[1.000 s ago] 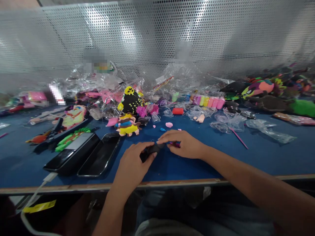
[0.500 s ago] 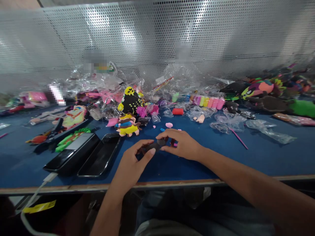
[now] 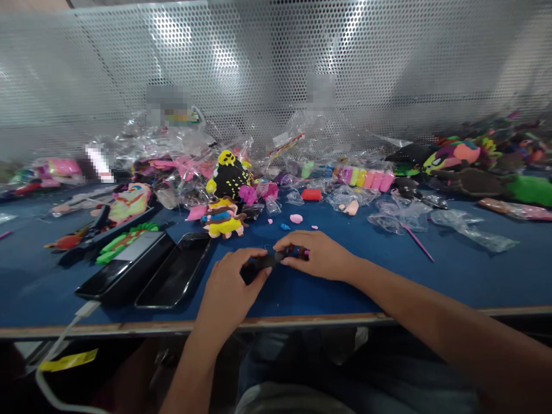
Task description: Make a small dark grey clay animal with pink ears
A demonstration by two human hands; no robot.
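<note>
A lump of black modelling clay [image 3: 260, 263] is held just above the blue table, near its front edge. My left hand [image 3: 228, 287] is closed around its left part, thumb below and fingers above. With thumb and fingertips, my right hand [image 3: 323, 256] pinches a rounded dark bit at the lump's right end. Something pink shows between the right fingers, too small to name. Just beyond my hands lie a pink clay bit [image 3: 296, 218] and a blue clay bit [image 3: 285, 226]. A yellow, brown and blue clay figure [image 3: 225, 218] lies to the left.
At the left, a phone [image 3: 175, 273] lies beside a black power bank [image 3: 125, 267] with a white cable [image 3: 60, 339]. Crumpled plastic bags [image 3: 399, 213], coloured clay sticks [image 3: 364, 178] and a red clay block [image 3: 311, 195] line the back, before a perforated metal panel [image 3: 276, 69].
The left hand has turned slightly, so more of the black clay shows. My right fingertips have shifted a little down and left against its end.
</note>
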